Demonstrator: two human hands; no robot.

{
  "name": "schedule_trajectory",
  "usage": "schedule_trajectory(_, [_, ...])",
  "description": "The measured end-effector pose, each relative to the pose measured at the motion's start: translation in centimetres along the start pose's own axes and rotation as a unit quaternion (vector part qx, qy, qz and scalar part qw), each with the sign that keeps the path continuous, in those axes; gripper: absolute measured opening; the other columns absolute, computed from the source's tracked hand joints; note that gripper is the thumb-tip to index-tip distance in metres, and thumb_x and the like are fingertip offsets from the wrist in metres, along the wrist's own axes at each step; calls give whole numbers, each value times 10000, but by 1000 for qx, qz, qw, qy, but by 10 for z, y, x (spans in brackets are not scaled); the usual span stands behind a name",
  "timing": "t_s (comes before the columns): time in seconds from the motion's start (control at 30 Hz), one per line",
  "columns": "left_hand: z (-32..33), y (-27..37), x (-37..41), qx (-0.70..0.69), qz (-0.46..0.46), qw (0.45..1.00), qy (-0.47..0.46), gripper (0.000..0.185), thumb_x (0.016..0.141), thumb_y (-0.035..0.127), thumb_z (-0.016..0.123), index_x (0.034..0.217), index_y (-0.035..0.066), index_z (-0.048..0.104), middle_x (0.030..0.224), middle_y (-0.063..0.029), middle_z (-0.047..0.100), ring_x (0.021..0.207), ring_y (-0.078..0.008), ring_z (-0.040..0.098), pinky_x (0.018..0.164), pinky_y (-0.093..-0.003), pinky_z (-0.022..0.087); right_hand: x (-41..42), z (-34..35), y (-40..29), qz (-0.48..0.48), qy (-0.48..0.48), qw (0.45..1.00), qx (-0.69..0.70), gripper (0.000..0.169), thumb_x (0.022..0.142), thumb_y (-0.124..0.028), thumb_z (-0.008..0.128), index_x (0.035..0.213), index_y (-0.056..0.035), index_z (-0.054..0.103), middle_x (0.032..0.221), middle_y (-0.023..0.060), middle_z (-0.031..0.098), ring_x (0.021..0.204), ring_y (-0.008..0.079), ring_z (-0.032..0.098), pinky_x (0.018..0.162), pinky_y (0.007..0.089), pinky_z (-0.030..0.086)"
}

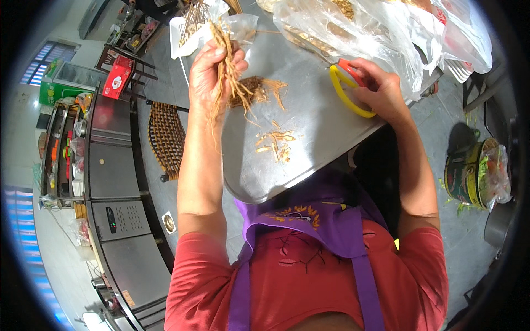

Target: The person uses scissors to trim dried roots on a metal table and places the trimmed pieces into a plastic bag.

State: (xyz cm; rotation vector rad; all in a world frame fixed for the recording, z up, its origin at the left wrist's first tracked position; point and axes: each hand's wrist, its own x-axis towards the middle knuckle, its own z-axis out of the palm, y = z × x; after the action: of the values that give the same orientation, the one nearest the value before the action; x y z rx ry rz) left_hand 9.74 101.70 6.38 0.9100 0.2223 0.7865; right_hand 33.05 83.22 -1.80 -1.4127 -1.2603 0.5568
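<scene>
My left hand (213,70) is raised over the metal table (331,136), closed around a bundle of thin tan dried roots (227,68) whose ends hang down past the wrist. My right hand (379,89) grips scissors (345,85) with one red and one yellow handle, their blades pointing towards the upper left, close to the plastic bags. Beneath and right of the left hand, more roots with a dark brown clump (252,89) lie on the metal. Short cut root pieces (276,142) are scattered nearer the table's rounded corner.
Clear plastic bags (372,37) with dried goods cover the table's far side. A white tray (178,39) of thin sticks stands at its upper left. A woven chair (165,138) is on the left. A round tub (466,173) with greens stands on the floor at right.
</scene>
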Motion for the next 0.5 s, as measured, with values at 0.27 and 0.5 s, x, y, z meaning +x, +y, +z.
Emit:
schedule_trajectory(0.27, [-39,-8,-54,-93,-25,994,41,159,704,-7,542,844,-13,469,810,-133,478,666,-181,431,525,-254,413,2,12,13,-216,55,944,-244,425,620,47,539,1025,-80,571,906,117,593,810,278,566,712,334,467])
schedule_trajectory(0.5, [-52,-14,-67,-24,-48,995,89,139,703,2,557,824,-33,497,786,-135,503,643,-169,448,510,-260,411,1,14,8,-207,60,909,-358,345,638,9,528,965,-83,584,864,98,588,816,292,548,702,375,460])
